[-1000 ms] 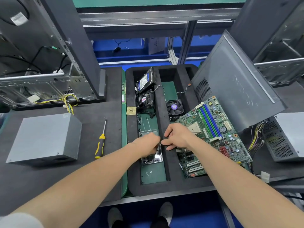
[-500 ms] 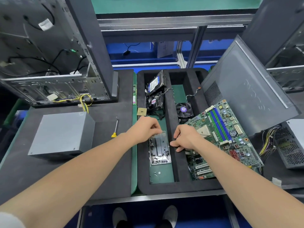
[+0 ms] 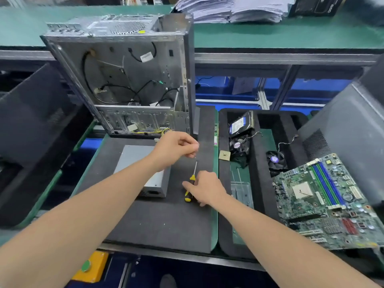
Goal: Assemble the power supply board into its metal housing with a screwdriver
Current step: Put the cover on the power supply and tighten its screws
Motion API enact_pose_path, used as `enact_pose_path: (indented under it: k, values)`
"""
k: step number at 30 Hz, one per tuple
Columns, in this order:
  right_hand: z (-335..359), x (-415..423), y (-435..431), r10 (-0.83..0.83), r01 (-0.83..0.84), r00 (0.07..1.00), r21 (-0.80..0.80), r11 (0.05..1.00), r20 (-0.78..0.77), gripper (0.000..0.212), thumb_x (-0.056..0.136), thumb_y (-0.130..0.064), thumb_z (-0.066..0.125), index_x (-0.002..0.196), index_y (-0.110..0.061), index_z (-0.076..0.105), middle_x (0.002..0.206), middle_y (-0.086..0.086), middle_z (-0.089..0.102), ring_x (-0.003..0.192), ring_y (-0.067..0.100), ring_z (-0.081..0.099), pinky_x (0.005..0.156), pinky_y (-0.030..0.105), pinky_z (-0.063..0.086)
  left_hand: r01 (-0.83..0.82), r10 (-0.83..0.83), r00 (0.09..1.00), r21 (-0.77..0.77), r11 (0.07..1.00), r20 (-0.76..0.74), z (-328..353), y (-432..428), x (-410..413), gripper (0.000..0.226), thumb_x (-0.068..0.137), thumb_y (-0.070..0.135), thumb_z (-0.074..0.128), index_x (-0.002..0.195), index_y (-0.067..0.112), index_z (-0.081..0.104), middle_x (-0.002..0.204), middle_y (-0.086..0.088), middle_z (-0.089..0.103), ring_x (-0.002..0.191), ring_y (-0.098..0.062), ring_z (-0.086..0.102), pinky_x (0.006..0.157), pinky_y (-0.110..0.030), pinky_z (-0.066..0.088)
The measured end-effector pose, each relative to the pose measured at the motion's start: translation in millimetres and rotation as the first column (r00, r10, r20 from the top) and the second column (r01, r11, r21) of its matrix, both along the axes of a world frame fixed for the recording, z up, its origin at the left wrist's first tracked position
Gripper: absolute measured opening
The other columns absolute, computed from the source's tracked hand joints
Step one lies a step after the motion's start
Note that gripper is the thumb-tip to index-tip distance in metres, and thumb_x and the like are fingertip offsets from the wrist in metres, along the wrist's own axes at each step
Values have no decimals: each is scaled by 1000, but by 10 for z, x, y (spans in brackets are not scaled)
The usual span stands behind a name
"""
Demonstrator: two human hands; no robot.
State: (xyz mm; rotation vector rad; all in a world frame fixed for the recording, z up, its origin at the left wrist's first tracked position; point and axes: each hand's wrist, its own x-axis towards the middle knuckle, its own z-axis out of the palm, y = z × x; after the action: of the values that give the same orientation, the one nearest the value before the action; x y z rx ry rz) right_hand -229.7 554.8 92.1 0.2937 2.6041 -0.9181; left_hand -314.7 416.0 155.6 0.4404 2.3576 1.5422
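Note:
The yellow-and-black screwdriver [image 3: 189, 196] lies on the black mat [image 3: 162, 221], its shaft pointing away from me. My right hand [image 3: 205, 189] closes round its handle, thumb on the left side. My left hand [image 3: 176, 147] hovers just beyond the shaft's tip, fingertips pinched on a tiny part, seemingly a screw, barely visible. The grey power supply box [image 3: 135, 159] rests on the mat under my left forearm, partly hidden. Behind it the open metal computer case [image 3: 128, 80] stands upright with loose cables inside.
To the right, a black foam tray [image 3: 255, 183] holds a hard drive [image 3: 239, 123], two fans, a clear screw box [image 3: 242, 194] and a leaning motherboard [image 3: 324, 202]. A CPU chip [image 3: 224, 155] sits on the tray's edge. Grey side panels stand far left and right [image 3: 353, 142].
Both hands left the clear screw box in the tray and moved left onto the mat. The right hand now grips the screwdriver; the left is pinched shut. The view swung left and up.

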Motion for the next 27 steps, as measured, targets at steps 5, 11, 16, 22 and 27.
enact_pose_path:
  k: [5, 11, 16, 22, 27]
  values:
    - [-45, -86, -272, -138, 139, 990, -6, 990, 23, 18, 86, -23, 65, 86, -6, 59, 86, 13, 72, 63, 35, 74, 59, 45, 65, -151, 152, 988, 59, 987, -1, 4, -684, 11, 4, 91, 4, 72, 89, 5, 74, 80, -14, 75, 73, -20, 70, 71, -25, 58]
    - [21, -55, -390, -351, 277, 898, -276, 920, -266, 14, 101, -24, 55, 103, -11, 51, 88, 11, 69, 80, 33, 70, 71, 42, 58, -229, 227, 973, 147, 962, 34, -117, -1304, -145, 11, 86, 13, 80, 96, 12, 75, 85, -10, 79, 80, -24, 78, 74, -21, 58]
    - [497, -193, -631, -469, 213, 780, -529, 822, -414, 5, 95, -26, 72, 99, -24, 72, 78, -2, 72, 65, 16, 61, 61, 26, 46, -247, 251, 968, 158, 956, -9, -222, -1586, -292, 11, 85, 20, 80, 95, 23, 79, 86, -6, 79, 84, -25, 78, 87, -36, 60]
    - [926, -541, -904, -581, 136, 702, -724, 677, -412, 15, 94, -26, 75, 91, -11, 75, 73, 6, 69, 59, 15, 58, 60, 32, 52, -337, 334, 932, 3, 941, -140, -334, -1970, -358, 12, 87, 24, 82, 84, 35, 78, 82, 17, 76, 77, 0, 70, 68, -9, 48]
    - [1045, -767, -1217, -453, 40, 735, -635, 772, -505, 14, 98, -31, 68, 95, -19, 73, 84, 1, 78, 78, 20, 76, 81, 45, 64, -374, 374, 927, 116, 920, 24, -458, -2148, -343, 12, 85, 15, 83, 88, 26, 81, 83, 11, 78, 76, 1, 68, 70, -11, 49]
